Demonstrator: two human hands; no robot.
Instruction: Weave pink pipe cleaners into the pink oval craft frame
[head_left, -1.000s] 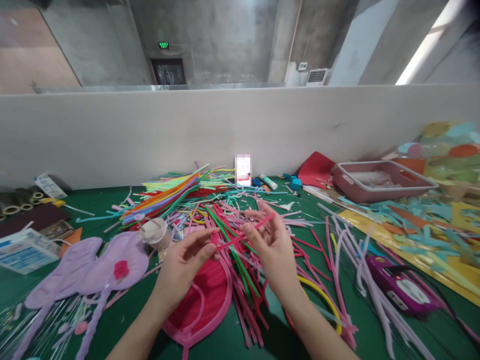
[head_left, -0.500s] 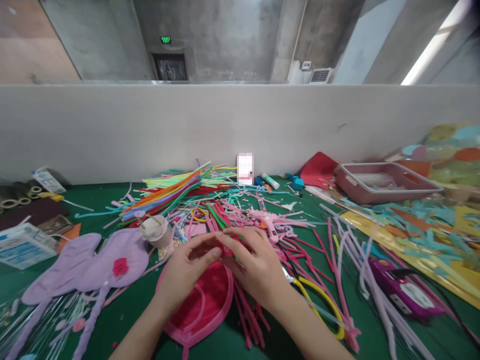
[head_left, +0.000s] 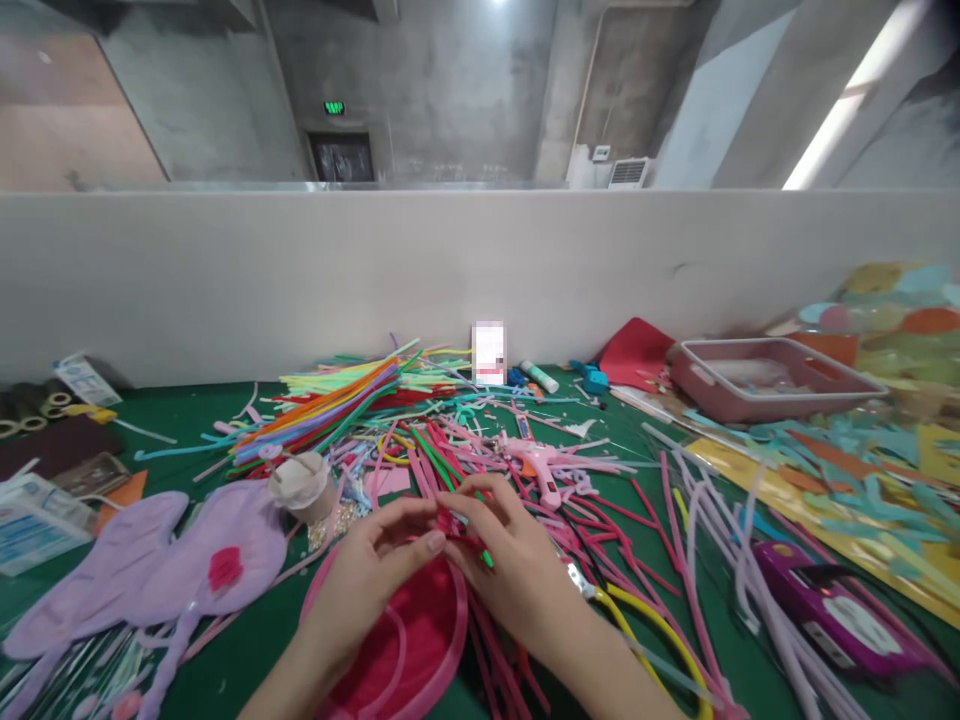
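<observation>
My left hand [head_left: 367, 585] and my right hand [head_left: 510, 570] meet at their fingertips low in the middle of the view. Both pinch a small red piece of pipe cleaner [head_left: 448, 522] between thumbs and forefingers. Just below the hands lies a pink-rimmed red shape [head_left: 405, 660] on the green table [head_left: 247, 640]. A heap of coloured pipe cleaners [head_left: 420, 440] spreads out beyond the hands, with a bundle of long ones [head_left: 330, 400] behind it.
A purple winged shape [head_left: 127, 580] lies at the left, a tape roll [head_left: 298, 480] beside it. Yellow-handled pliers [head_left: 645, 625] and a pink glue gun [head_left: 540, 465] lie right of the hands. A purple device [head_left: 840, 620], a pink tray [head_left: 765, 375] and paper cut-outs [head_left: 855, 460] fill the right side.
A second ago the right hand held a long pink-red strand up. Both hands have since come down and together over the red shape, now pinching a small red piece.
</observation>
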